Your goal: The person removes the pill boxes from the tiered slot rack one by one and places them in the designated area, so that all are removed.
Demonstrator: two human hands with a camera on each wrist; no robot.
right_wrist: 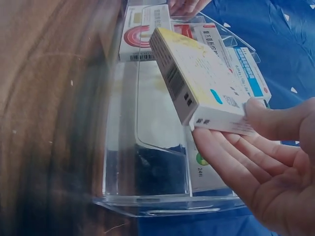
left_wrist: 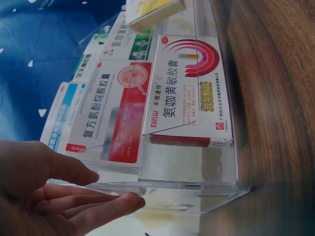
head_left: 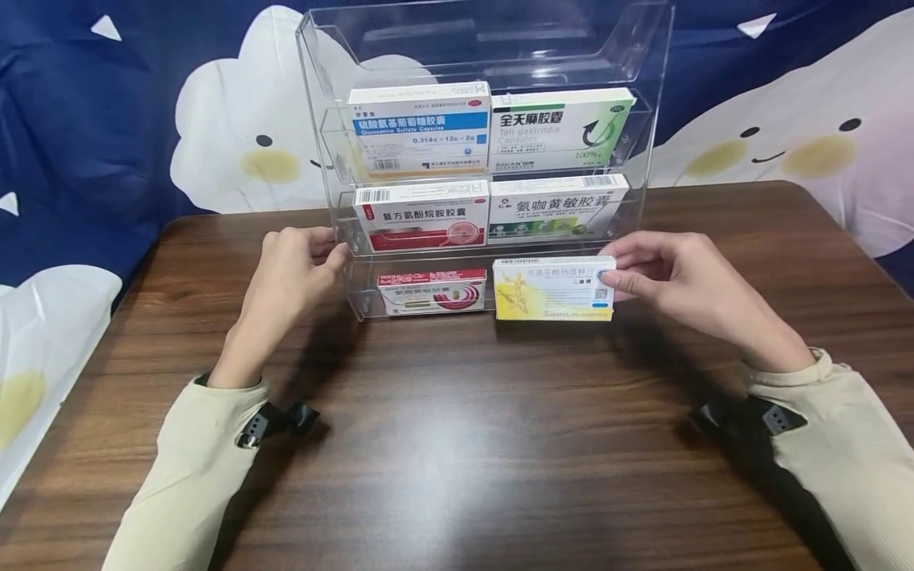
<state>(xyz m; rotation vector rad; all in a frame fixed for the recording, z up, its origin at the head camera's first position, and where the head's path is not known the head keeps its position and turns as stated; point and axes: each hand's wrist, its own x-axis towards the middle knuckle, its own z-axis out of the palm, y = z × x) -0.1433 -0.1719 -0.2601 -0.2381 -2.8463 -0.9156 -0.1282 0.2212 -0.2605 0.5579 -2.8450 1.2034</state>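
Observation:
My right hand pinches a white-and-yellow medicine box by its right end, thumb on the front and fingers behind. In the right wrist view the box is tilted in front of the clear rack's bottom tier, apart from the pocket behind it. My left hand grips the left side wall of the clear plastic display rack, with the thumb on one face and fingers on the other. A red-and-white medicine box stands in the bottom tier's left half, near this hand.
The middle tier holds a red-banded box and a white-and-green box. Above them stand a blue-and-white box and a green-and-white box. The rack stands on a dark wooden table before a blue cloud-patterned cloth.

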